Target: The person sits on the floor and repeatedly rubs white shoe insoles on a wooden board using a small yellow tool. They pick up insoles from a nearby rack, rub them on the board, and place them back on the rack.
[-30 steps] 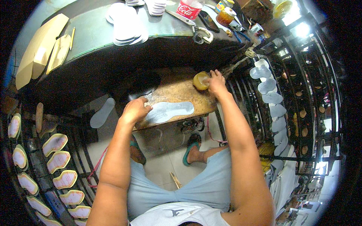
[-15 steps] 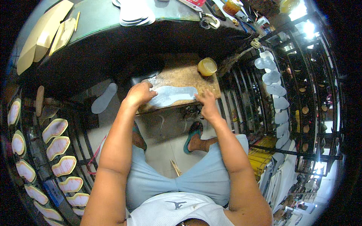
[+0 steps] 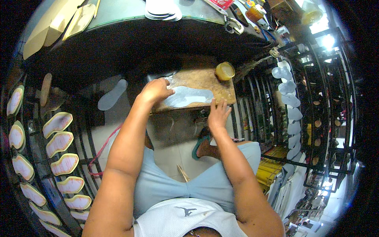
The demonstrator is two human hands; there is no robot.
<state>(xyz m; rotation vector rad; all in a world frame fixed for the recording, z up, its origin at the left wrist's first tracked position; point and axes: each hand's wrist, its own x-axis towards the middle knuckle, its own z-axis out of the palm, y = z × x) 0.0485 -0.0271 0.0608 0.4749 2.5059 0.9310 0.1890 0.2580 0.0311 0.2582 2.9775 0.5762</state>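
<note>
A grey shoe-sole-shaped insole sheet (image 3: pixel 179 93) lies flat on a worn wooden board (image 3: pixel 205 77), with a lighter, paler patch on its lower right part. At its left end rests my left hand (image 3: pixel 156 91), palm down. The thumb reaches onto the sheet and stands apart from a fingertip above it; the other fingers are partly hidden. By the sheet's right end is my right hand (image 3: pixel 219 114), its fingers spread over the board's near edge, gripping nothing. Farther back on the board stands a yellowish tub (image 3: pixel 225 71) with pale contents.
Another grey insole (image 3: pixel 113 95) lies low to the left. Racks hold several yellow-edged insoles (image 3: pixel 59 142) at left and a row of grey pieces (image 3: pixel 290 100) at right. A glass-topped table (image 3: pixel 122 10) beyond carries white cutouts (image 3: pixel 162 10), scissors (image 3: pixel 215 7) and jars.
The right hand has come off the insole's right end, and its fingers have opened out. My left hand remains at the left end. The whole view has shifted slightly.
</note>
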